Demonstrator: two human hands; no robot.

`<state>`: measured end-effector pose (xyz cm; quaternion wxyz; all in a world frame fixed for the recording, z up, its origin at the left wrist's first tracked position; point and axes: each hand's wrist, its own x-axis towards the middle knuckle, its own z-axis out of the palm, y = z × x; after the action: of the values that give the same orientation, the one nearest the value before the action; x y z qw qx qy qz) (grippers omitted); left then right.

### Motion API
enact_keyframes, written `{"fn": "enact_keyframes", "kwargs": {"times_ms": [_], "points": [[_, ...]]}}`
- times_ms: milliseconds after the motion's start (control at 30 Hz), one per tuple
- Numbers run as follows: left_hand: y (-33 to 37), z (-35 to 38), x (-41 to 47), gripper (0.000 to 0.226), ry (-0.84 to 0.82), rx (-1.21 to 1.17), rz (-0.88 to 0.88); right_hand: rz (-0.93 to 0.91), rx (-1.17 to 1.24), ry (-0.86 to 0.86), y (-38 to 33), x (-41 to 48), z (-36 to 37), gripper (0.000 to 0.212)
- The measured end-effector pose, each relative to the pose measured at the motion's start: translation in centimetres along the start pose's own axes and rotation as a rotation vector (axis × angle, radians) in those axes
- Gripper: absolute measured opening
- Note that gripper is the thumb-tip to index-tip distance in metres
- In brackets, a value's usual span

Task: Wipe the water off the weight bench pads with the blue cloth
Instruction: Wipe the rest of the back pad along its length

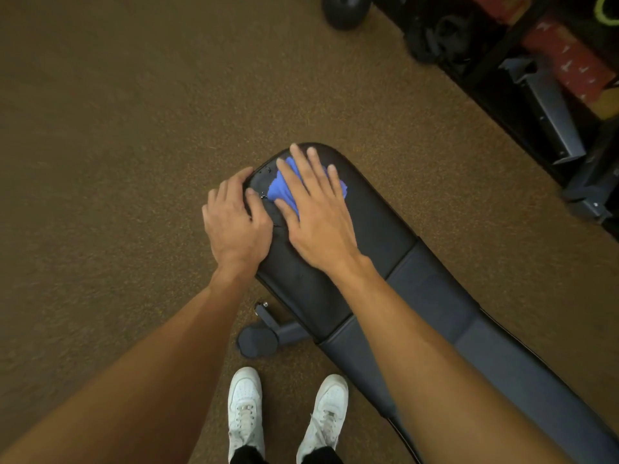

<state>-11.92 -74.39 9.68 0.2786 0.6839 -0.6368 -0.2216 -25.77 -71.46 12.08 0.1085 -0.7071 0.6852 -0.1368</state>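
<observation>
Two white sneakers [288, 413] stand on the brown speckled floor [117, 128] at the near edge, toes pointing at a black weight bench that runs diagonally from lower right to centre. One round black end cap [257, 342] of the bench's foot bar sticks out just beyond the shoes.

Two bare forearms reach forward over the bench. Two pads show: a longer back pad [469, 323] nearer the person and a seat pad [375, 222] beyond it, with a seam between them.

The left hand [236, 222] rests on the left edge of the seat pad, its fingers [231, 187] curled over the rim and holding nothing else. The right hand [315, 209] lies flat on the pad's top, fingers [301, 169] spread wide, pressing one crumpled blue cloth [278, 190] against the pad near its far rounded end. The cloth shows between and beside the fingers, mostly under the palm. A few small glints on the pad just left of the cloth may be water drops; it is hard to tell.

Farther off, at upper right, stand a dark metal rack [549, 105], red boxes [569, 61] and one black round weight [345, 10].
</observation>
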Motion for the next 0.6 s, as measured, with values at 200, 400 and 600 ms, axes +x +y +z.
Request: {"fn": "enact_keyframes", "kwargs": {"times_ms": [200, 400, 600], "points": [[-0.8, -0.5, 0.3, 0.044, -0.073, -0.008, 0.045, 0.111, -0.045, -0.030, 3.4, -6.7, -1.1, 0.060], [-1.8, -1.5, 0.4, 0.048, -0.198, -0.038, 0.087, 0.139, -0.029, -0.030, -0.7, -5.7, 0.1, 0.061], [-2.3, -2.7, 1.0, 0.046, -0.298, -0.056, 0.089, 0.088, -0.058, -0.075, 1.9, -11.4, -0.9, 0.061]]}}
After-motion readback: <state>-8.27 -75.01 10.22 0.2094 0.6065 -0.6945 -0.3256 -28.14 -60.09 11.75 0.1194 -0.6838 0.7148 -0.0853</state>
